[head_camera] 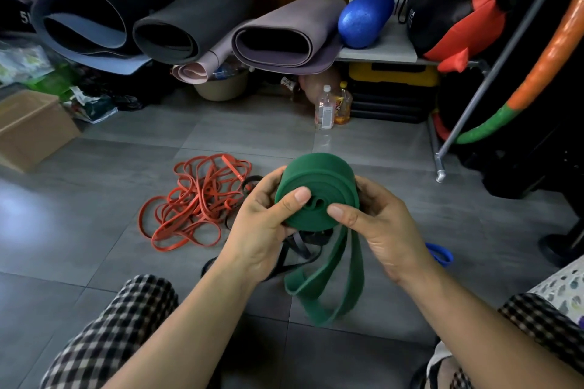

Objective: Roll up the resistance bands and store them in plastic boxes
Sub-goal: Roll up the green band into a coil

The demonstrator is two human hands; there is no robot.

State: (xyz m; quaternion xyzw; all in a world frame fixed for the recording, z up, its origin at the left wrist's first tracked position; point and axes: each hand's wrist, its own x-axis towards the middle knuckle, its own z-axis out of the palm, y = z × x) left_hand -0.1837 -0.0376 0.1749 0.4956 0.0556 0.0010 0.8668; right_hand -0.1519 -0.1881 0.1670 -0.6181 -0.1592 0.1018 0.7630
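Two hands on it: your left hand [256, 230] and right hand [385, 227] both clamp the green band [316, 180], coiled and held above the floor [94, 230]. It's probably soft, springy rubber. Thumbs belong on the coil's face, or the loose tail [356, 268] may unwind.

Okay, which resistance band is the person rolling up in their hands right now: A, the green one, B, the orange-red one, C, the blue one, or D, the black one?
A: the left hand and the right hand both grip the green band as a coil, with its loose loop hanging below, while the orange-red bands lie heaped on the floor.
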